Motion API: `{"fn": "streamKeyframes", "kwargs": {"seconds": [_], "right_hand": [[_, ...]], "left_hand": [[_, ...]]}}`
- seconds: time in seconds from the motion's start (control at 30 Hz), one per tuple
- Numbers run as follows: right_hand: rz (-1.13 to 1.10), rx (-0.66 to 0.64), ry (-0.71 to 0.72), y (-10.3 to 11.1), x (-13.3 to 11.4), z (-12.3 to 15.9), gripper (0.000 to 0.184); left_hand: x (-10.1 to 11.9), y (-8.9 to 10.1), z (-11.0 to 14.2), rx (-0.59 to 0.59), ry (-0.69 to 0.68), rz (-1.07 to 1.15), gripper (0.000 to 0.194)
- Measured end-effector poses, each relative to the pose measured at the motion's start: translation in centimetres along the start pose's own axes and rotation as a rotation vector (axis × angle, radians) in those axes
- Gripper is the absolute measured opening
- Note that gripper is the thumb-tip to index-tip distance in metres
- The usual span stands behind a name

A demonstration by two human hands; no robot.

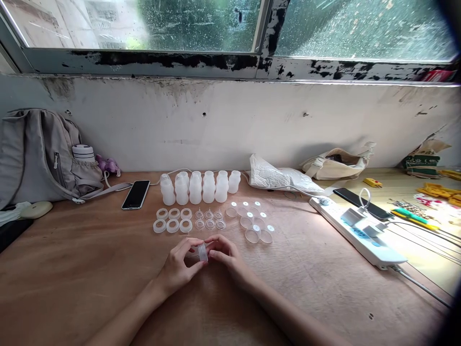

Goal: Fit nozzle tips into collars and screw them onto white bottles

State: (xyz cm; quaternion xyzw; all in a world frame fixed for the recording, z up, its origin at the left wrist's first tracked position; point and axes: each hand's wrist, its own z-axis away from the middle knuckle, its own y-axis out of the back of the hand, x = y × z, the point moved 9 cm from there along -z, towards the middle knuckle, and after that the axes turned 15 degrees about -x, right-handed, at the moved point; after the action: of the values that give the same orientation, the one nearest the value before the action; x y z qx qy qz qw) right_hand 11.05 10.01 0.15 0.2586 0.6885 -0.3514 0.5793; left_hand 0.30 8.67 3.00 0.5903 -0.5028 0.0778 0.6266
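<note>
My left hand (180, 263) pinches a ribbed translucent screw ring (202, 252) on its side between thumb and fingers, just above the table. From the other side my right hand (227, 254) meets the same ring, its thumb and fingers curled close together at the ring's right face. Whatever sits inside the ring is too small to make out. Beyond the hands lie several white rings (173, 226) in two rows. Beside them stand several clear silicone teats (210, 224). Further right are several clear round caps (252, 235) and small white discs (256, 228).
A row of white translucent bottles (195, 188) stands toward the wall. Left are a phone (136, 194) and a grey backpack (39, 154). On the right lie a power strip (356, 235) with cables, a dark phone (362, 204), a silver padded bag (277, 175) and a beige pouch (336, 166).
</note>
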Motion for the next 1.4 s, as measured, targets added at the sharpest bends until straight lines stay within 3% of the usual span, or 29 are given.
{"fn": "streamKeyframes", "kwargs": {"seconds": [0.57, 0.73, 0.93, 1.03, 1.27, 1.4], "right_hand": [[0.008, 0.039, 0.013, -0.1, -0.1, -0.2, 0.024], [-0.041, 0.156, 0.018, 1.4, 0.3, 0.2, 0.020], [-0.221, 0.030, -0.113, 0.2, 2.2, -0.3, 0.030], [-0.094, 0.055, -0.076, 0.3, 1.5, -0.3, 0.028], [0.437, 0.115, -0.016, -0.3, -1.0, 0.4, 0.018], [0.419, 0.095, -0.110, -0.7, 0.1, 0.3, 0.021]], "left_hand": [[0.9, 0.1, 0.2, 0.006, -0.047, 0.051, 0.034], [0.2, 0.2, 0.5, 0.049, -0.008, 0.086, 0.033], [0.7, 0.4, 0.6, 0.048, -0.028, 0.092, 0.030], [0.7, 0.4, 0.4, 0.025, 0.035, 0.072, 0.029], [-0.4, -0.3, 0.2, -0.032, 0.216, 0.063, 0.019], [-0.4, -0.9, 0.2, -0.035, 0.229, 0.166, 0.019]]}}
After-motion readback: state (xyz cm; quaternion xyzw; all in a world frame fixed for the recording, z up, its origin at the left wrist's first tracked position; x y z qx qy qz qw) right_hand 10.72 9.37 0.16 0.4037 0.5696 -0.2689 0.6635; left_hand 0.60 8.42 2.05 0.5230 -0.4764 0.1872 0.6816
